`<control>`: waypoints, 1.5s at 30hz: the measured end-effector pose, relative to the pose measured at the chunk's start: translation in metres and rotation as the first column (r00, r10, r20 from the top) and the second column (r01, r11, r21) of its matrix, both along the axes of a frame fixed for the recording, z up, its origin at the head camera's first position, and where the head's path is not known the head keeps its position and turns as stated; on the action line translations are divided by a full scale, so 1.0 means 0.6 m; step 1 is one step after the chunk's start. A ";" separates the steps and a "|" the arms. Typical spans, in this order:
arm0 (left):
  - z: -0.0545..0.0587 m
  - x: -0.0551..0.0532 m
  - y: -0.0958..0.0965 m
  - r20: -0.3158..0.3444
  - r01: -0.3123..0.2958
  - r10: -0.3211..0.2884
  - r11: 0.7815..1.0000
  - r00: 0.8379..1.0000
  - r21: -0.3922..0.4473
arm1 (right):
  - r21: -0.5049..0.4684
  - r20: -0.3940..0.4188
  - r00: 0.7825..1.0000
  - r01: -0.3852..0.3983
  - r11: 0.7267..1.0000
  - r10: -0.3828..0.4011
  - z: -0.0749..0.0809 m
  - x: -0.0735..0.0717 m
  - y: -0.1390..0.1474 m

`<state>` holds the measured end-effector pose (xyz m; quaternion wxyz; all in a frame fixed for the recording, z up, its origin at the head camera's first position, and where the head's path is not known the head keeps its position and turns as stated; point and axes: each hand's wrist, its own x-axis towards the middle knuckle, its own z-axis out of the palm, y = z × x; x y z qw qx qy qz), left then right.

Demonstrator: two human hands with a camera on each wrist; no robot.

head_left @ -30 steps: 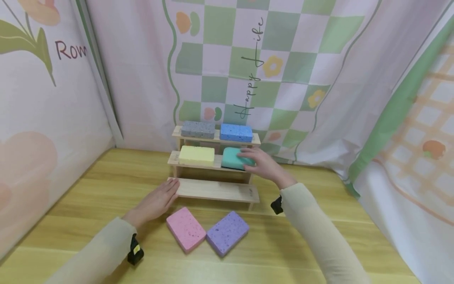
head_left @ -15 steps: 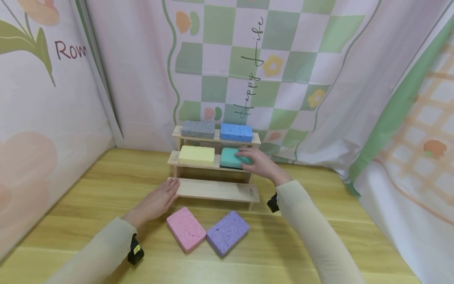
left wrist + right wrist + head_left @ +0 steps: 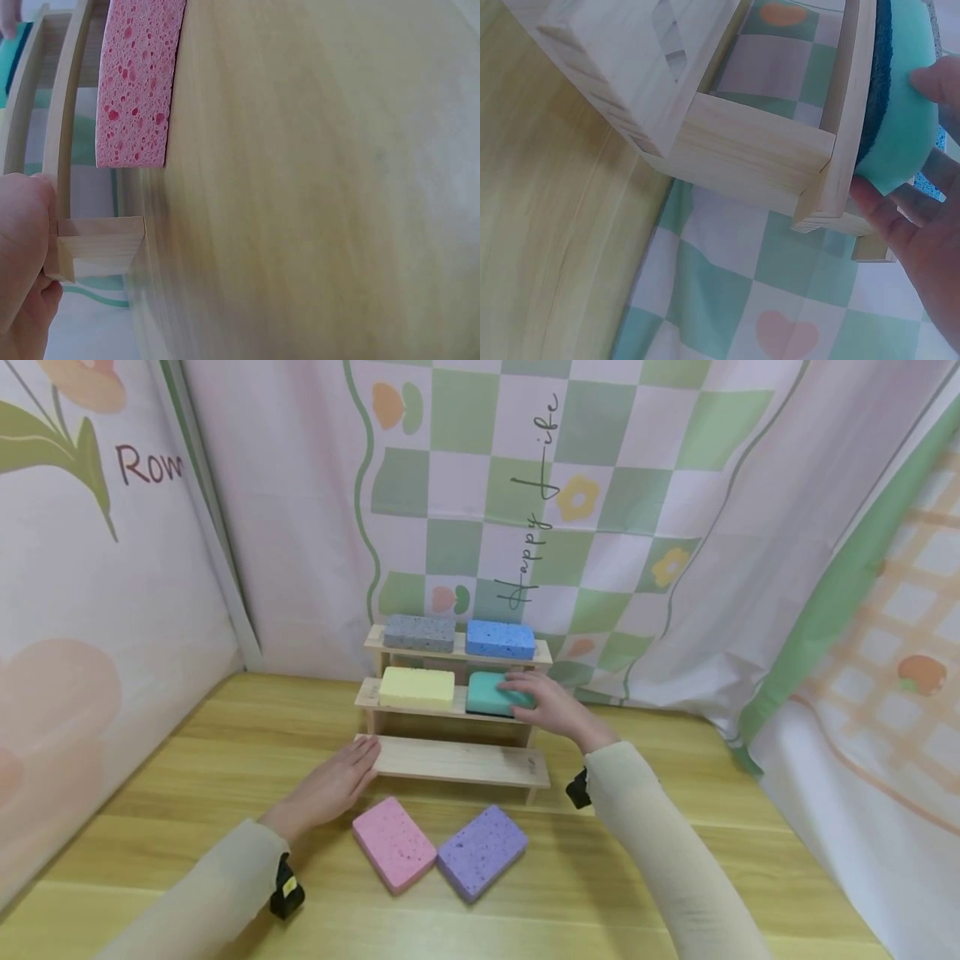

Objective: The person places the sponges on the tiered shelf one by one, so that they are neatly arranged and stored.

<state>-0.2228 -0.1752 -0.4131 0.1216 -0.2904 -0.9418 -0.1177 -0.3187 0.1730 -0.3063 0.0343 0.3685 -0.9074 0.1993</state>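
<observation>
A three-step wooden shelf [image 3: 461, 762] stands on the table. On its middle step lies a teal sponge [image 3: 486, 692] with a dark scrubbing layer [image 3: 879, 79] underneath. My right hand [image 3: 551, 706] holds the right end of this sponge, thumb and fingers spread around it. To its left, a yellow sponge [image 3: 416, 687] rests on the same step. My left hand [image 3: 330, 785] grips the left end of the lowest step; the left wrist view shows digits above and below the board. In front of the shelf lie a pink sponge [image 3: 393, 845] and a purple sponge [image 3: 482, 853], corners close together.
The top step carries a grey sponge [image 3: 418, 633] and a blue sponge [image 3: 500, 639] side by side. Behind the shelf hangs a checked curtain [image 3: 510, 527]. More fabric borders both sides of the wooden table [image 3: 637, 877].
Over the first half second, my right hand and the teal sponge shifted slightly left along the middle step. Since then they have hardly moved. My left hand stays in place.
</observation>
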 end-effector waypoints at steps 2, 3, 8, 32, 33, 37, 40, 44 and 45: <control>0.000 0.000 -0.001 -0.001 0.000 0.000 1.000 1.000 0.001 | -0.002 -0.002 1.000 -0.003 1.000 0.003 0.000 0.000 0.000; 0.000 0.000 -0.001 0.001 0.000 0.000 1.000 1.000 0.000 | -0.001 -0.004 1.000 -0.006 1.000 0.006 0.001 0.000 0.000; 0.000 0.001 -0.002 0.003 0.003 -0.003 1.000 1.000 -0.003 | -0.004 -0.015 1.000 -0.016 1.000 0.016 0.002 0.003 0.000; -0.005 -0.004 -0.001 -0.040 0.018 -0.018 1.000 0.999 0.007 | -0.066 -0.058 0.995 -0.085 0.994 0.081 0.021 0.058 0.016; -0.005 -0.004 -0.001 -0.040 0.018 -0.018 1.000 0.999 0.007 | -0.072 -0.056 0.995 -0.089 0.993 0.085 0.022 0.062 0.016; -0.004 -0.005 -0.001 -0.040 0.021 -0.020 1.000 0.999 0.006 | -0.091 -0.049 0.992 -0.122 0.988 0.118 0.023 0.079 0.013; -0.004 -0.004 -0.002 -0.041 0.021 -0.020 1.000 0.999 0.004 | -0.085 -0.063 0.986 -0.159 0.984 0.154 0.022 0.094 0.008; -0.004 -0.003 -0.002 -0.036 0.019 -0.019 1.000 0.999 0.004 | -0.068 -0.098 0.975 -0.204 0.977 0.197 0.017 0.111 -0.001; -0.003 -0.003 -0.002 -0.035 0.018 -0.018 1.000 0.999 0.003 | -0.063 -0.105 0.972 -0.217 0.974 0.209 0.014 0.115 -0.004</control>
